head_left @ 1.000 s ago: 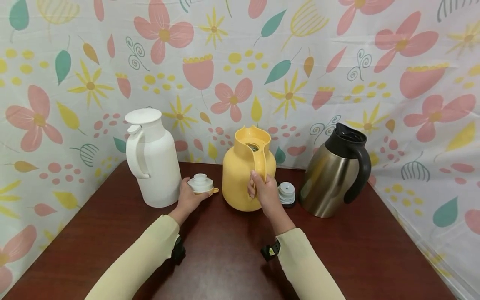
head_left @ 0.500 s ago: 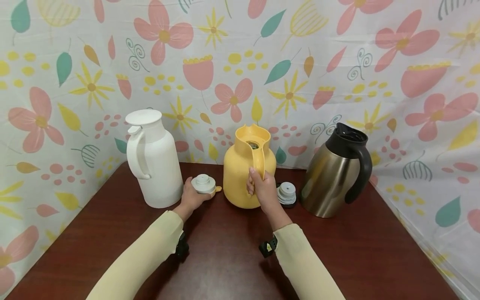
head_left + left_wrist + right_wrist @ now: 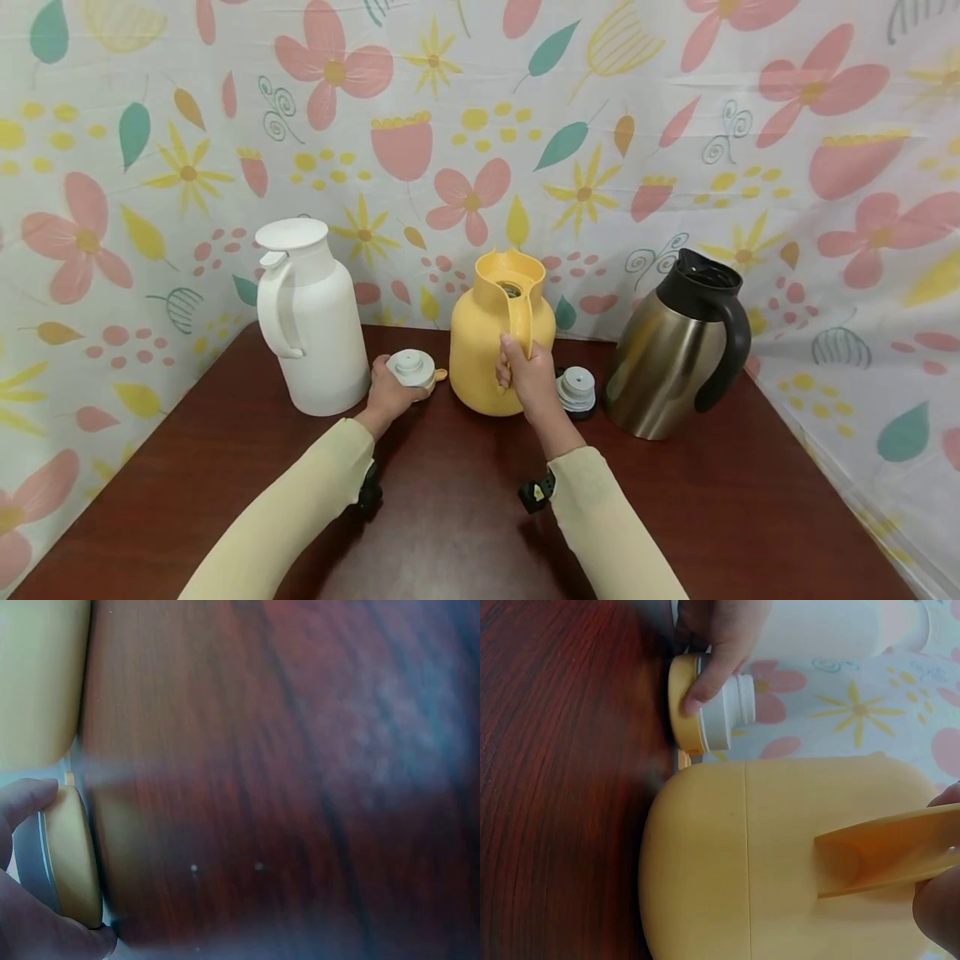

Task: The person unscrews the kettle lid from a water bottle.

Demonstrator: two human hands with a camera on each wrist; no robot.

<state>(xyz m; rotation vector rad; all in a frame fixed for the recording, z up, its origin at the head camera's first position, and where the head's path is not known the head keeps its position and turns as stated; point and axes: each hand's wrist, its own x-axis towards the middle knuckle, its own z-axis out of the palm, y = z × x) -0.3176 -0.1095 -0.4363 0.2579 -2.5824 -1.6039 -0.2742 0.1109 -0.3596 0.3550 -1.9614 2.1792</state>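
Observation:
My left hand (image 3: 390, 392) grips an upside-down jug lid (image 3: 411, 367), thumb and fingers on opposite sides. Its white stopper faces up, over a yellow cap (image 3: 682, 705) with a small tab. In the left wrist view, the yellow cap (image 3: 75, 859) sits low to the tabletop beside the jug. My right hand (image 3: 534, 379) holds the handle (image 3: 519, 321) of a yellow vacuum jug (image 3: 474, 358), fingers wrapped round it. The jug stands upright with its mouth uncovered. The right hand's fingers are only partly seen in the right wrist view.
A white vacuum jug (image 3: 322, 333) with its top on stands left of the lid. To the right are a grey-white stopper (image 3: 577, 383) on a dark base and a steel jug (image 3: 652, 367) with a black handle. A flowered cloth (image 3: 480, 100) hangs behind the brown table (image 3: 450, 517).
My left hand and the lid have shifted slightly right, closer to the yellow jug. The jug's base has moved back a little; the right hand keeps its hold on the handle.

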